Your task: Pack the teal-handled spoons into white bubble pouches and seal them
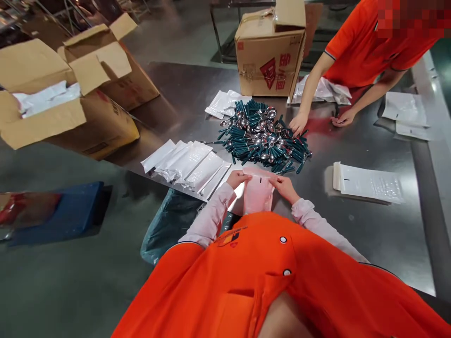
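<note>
A white plastic bag (pixel 258 193), tinted pink by the light, hangs between my two hands near the table's front edge. My left hand (pixel 238 179) pinches its upper left corner, and my right hand (pixel 283 186) grips the upper right side. Just beyond the bag lies a big heap of spoons (pixel 264 136) with dark green handles. Several filled white packets (pixel 190 164) overlap in a row to the left of my left hand. To the right, a stack of flat white bags (pixel 369 183) rests on the metal table.
A person (pixel 373 51) in orange reaches into the heap from across the metal table (pixel 355 225). A closed carton (pixel 269 58) stands behind the heap. Open cartons (pixel 102 124) are at the left. More white packets (pixel 225 103) lie behind the spoons.
</note>
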`<state>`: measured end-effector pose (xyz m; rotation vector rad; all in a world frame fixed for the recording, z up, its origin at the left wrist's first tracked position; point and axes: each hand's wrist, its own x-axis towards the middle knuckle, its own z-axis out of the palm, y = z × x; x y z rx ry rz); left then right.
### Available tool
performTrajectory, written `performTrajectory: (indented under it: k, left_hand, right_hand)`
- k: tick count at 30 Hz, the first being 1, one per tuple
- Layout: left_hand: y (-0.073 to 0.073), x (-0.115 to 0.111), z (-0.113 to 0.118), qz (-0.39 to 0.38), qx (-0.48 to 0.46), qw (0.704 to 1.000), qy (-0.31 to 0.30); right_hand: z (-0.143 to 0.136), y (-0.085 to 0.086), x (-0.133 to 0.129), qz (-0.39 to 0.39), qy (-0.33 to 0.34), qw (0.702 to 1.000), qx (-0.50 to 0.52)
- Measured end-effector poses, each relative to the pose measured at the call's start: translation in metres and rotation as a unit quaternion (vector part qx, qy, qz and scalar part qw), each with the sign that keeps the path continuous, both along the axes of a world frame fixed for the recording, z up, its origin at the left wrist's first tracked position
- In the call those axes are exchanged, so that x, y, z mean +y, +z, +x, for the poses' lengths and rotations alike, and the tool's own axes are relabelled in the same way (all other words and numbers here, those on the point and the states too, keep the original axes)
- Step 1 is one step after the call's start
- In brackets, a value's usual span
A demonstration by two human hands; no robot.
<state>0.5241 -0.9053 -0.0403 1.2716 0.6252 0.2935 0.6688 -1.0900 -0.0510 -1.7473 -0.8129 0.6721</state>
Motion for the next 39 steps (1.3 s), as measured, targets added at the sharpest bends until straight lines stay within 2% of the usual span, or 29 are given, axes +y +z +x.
performTrajectory:
  k: [5, 10, 13, 16, 18, 21, 23, 26, 27, 28, 29, 31, 33, 34, 35, 37, 39]
  left_hand:
    - [-0.008, 0.016, 0.003, -0.029, -0.007, 1.0, 0.011]
    - [-0.009, 0.022, 0.001, -0.007, -0.01, 1.0, 0.012]
    - [-0.01, 0.019, -0.003, 0.044, -0.023, 0.999, -0.011]
    - [-0.012, 0.013, -0.003, 0.112, -0.053, 0.992, 0.012]
    - [-0.016, 0.009, -0.001, 0.094, -0.08, 0.991, 0.045]
    - [-0.025, -0.001, -0.001, 0.007, -0.093, 0.993, 0.066]
    - [-0.033, -0.014, -0.004, -0.05, -0.061, 0.997, 0.026]
    - [-0.049, -0.039, -0.013, -0.097, 0.02, 0.99, -0.103]
    - [-0.053, -0.044, -0.016, -0.094, 0.042, 0.987, -0.121]
    - [-0.055, -0.045, -0.019, -0.08, 0.056, 0.989, -0.112]
    - [-0.055, -0.041, -0.022, -0.056, 0.063, 0.993, -0.084]
    - [-0.047, -0.013, -0.029, 0.021, 0.068, 0.997, -0.015]
    - [-0.031, 0.033, -0.037, 0.118, 0.092, 0.989, 0.008]
    - [-0.022, 0.058, -0.042, 0.162, 0.132, 0.978, -0.015]
    - [-0.014, 0.08, -0.046, 0.215, 0.182, 0.959, -0.024]
    - [-0.007, 0.109, -0.054, 0.354, 0.3, 0.885, -0.032]
    - [-0.012, 0.11, -0.059, 0.473, 0.368, 0.799, -0.045]
  right_hand:
    - [0.015, 0.011, 0.0, 0.002, 0.019, 0.999, 0.048]
    - [0.028, 0.017, 0.003, 0.002, 0.043, 0.994, 0.101]
    - [0.033, 0.016, 0.003, -0.009, 0.061, 0.994, 0.09]
    - [0.031, 0.011, 0.005, -0.011, 0.046, 0.997, 0.061]
    - [0.027, 0.007, 0.008, -0.004, 0.028, 0.998, 0.058]
    - [0.022, 0.002, 0.009, -0.002, 0.035, 0.996, 0.077]
    - [0.021, 0.001, 0.006, -0.016, 0.047, 0.995, 0.086]
    - [0.022, 0.003, -0.002, -0.026, 0.038, 0.995, 0.09]
    - [0.023, 0.003, -0.005, -0.023, 0.027, 0.995, 0.09]
    - [0.025, 0.002, -0.009, -0.019, 0.014, 0.996, 0.09]
    - [0.026, 0.002, -0.013, -0.014, -0.001, 0.996, 0.093]
    - [0.03, 0.0, -0.023, -0.014, -0.026, 0.994, 0.102]
    - [0.034, -0.002, -0.033, -0.039, -0.031, 0.992, 0.112]
    - [0.036, -0.003, -0.037, -0.056, -0.028, 0.991, 0.117]
    - [0.036, -0.004, -0.04, -0.073, -0.026, 0.989, 0.122]
    - [0.034, -0.007, -0.042, -0.102, -0.023, 0.985, 0.14]
    - [0.027, -0.011, -0.039, -0.122, -0.022, 0.978, 0.171]
